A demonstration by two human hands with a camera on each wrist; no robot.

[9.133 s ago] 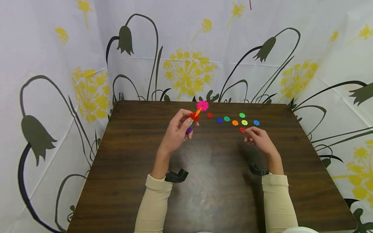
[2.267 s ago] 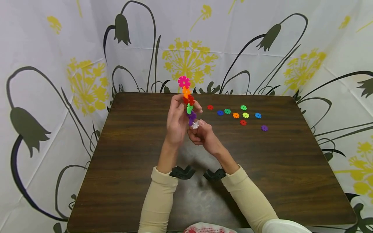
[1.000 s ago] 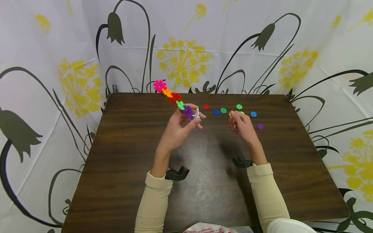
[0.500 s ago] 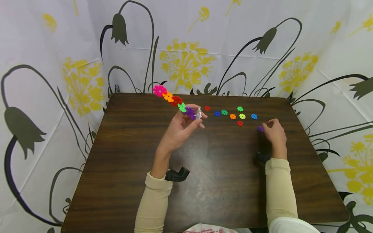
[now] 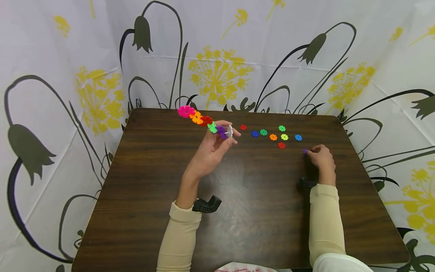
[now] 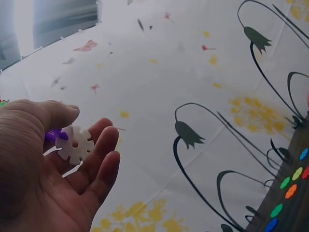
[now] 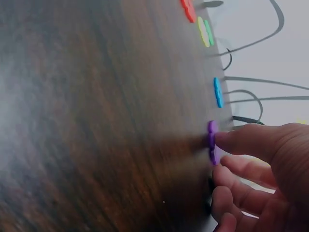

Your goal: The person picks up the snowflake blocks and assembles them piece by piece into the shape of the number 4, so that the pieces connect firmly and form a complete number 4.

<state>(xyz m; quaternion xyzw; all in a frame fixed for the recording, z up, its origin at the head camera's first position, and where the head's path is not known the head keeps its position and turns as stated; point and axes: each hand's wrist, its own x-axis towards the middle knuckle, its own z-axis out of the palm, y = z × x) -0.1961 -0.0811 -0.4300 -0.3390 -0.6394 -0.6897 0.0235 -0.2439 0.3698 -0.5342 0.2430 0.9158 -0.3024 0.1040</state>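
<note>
My left hand point(image 5: 206, 154) holds a chain of flower-shaped interlocking discs above the table. From its far left end run a pink disc point(image 5: 185, 111), an orange disc point(image 5: 196, 117), then red, green and purple ones, with a white disc point(image 5: 230, 131) last, near the fingertips. In the left wrist view, the thumb lies by the white disc point(image 6: 83, 145) and part of a purple one. At the right, my right hand point(image 5: 323, 161) pinches a loose purple disc point(image 5: 305, 151) by its edge. The right wrist view has this purple disc point(image 7: 212, 142) on edge at the thumb tip.
Several loose discs lie on the dark wooden table point(image 5: 251, 211) between the hands, among them a red disc point(image 5: 243, 127), an orange disc point(image 5: 273, 137) and a light blue disc point(image 5: 298, 137). A flower-printed curtain point(image 5: 217, 34) hangs behind the table. A white rounded object point(image 5: 340, 263) is at the lower right.
Earlier both hands met at the chain, where the white disc was joined on. The right hand then moved right to the purple disc, which is now tilted in its fingers. The left hand stays nearly still.
</note>
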